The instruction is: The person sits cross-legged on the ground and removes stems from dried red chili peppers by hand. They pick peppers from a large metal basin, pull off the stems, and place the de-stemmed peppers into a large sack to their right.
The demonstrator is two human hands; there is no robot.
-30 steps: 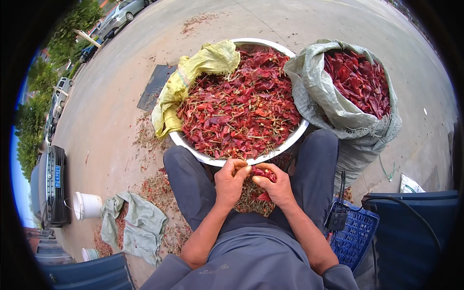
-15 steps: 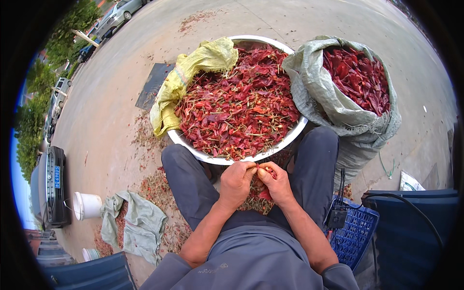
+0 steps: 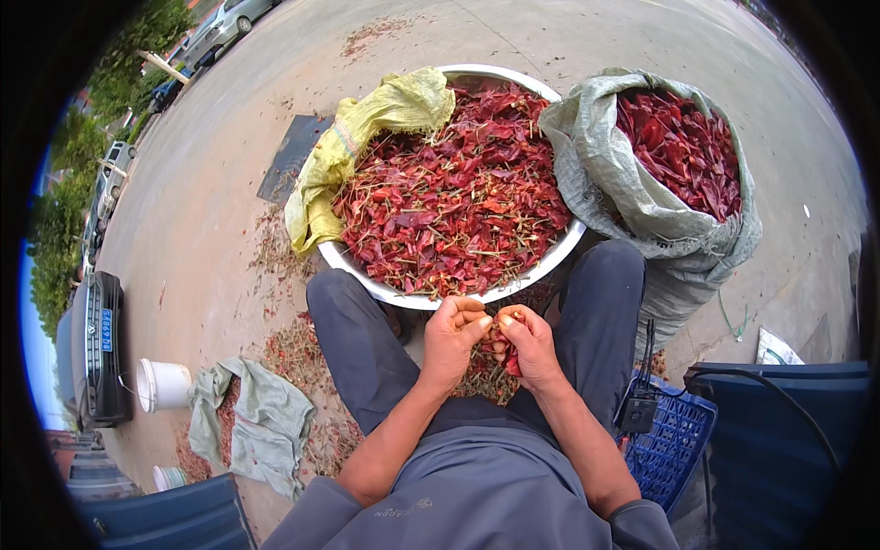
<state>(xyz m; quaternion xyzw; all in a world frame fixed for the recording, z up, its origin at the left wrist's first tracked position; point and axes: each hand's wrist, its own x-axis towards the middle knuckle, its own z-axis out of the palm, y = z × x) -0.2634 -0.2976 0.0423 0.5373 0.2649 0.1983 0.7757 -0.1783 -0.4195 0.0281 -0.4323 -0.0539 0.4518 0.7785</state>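
Your right hand (image 3: 532,348) grasps peppers (image 3: 512,365); your left hand (image 3: 448,345) pinches just beside them, its hold unclear, near the basin (image 3: 403,297).

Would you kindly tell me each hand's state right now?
Left hand: pinched closed; any contents cannot be told.
Right hand: closed, holding red pepper pieces.

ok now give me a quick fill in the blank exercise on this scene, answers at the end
1. The woven cloth draped over the edge of the round basin is coloured ____.
2. As pictured, the open sack stands on the basin's ____ side.
3. The person's right hand holds pieces coloured ____.
4. The plastic crate near the person's right leg is coloured ____.

Missing words: yellow; right; red; blue.
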